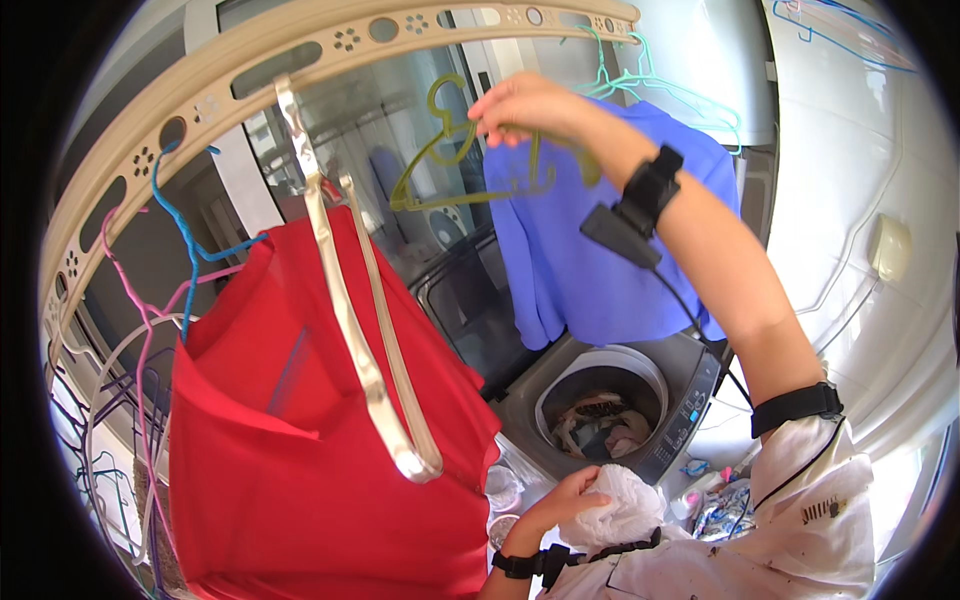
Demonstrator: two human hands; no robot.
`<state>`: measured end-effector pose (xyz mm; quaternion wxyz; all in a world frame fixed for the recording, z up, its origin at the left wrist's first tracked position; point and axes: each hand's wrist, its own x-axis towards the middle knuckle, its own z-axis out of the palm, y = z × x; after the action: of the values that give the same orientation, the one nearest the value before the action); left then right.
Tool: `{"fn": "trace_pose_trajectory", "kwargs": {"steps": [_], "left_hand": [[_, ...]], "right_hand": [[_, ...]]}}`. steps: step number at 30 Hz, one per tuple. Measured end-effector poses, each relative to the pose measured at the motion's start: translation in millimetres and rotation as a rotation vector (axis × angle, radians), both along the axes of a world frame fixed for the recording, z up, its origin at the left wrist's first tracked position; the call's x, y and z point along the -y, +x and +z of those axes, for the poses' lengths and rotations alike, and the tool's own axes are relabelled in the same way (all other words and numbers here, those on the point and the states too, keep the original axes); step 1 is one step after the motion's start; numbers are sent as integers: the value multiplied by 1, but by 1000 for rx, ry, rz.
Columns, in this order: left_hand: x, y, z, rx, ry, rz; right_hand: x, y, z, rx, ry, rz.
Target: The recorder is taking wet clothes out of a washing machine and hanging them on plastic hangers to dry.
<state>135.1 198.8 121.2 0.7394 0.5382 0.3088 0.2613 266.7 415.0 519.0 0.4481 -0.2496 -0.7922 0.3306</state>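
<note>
My right hand (525, 109) is raised near the drying rail, its fingers closed on a blurred olive-green plastic hanger (420, 166). Part of this hanger overlaps a blue long-sleeved garment (600, 240) hanging behind it. Low in the view, my left hand (574, 499) grips a bunched white cloth (619, 506) close to my body. A red garment (337, 480) hangs at the left, near a blue hanger (180, 217) and a pink hanger (142, 307). A shiny metallic band (341, 322) hangs from the rail in front of the red garment.
A beige perforated drying rail (382, 30) arches overhead, with mint-green hangers (645, 79) at its right end. Below the blue garment stands an open top-loading washing machine (517, 409) with laundry (600, 427) inside. The tiled wall (847, 187) is at the right.
</note>
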Motion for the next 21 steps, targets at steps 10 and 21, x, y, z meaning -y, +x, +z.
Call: {"fn": "trace_pose_trajectory", "kwargs": {"steps": [10,21], "left_hand": [[-47,39,-6,-117,80,83],[-81,147,32,-363,185,-181]], "right_hand": [[145,91,-323,-626,-314,-191],[237,247,-350,-848,-424,-582]]}}
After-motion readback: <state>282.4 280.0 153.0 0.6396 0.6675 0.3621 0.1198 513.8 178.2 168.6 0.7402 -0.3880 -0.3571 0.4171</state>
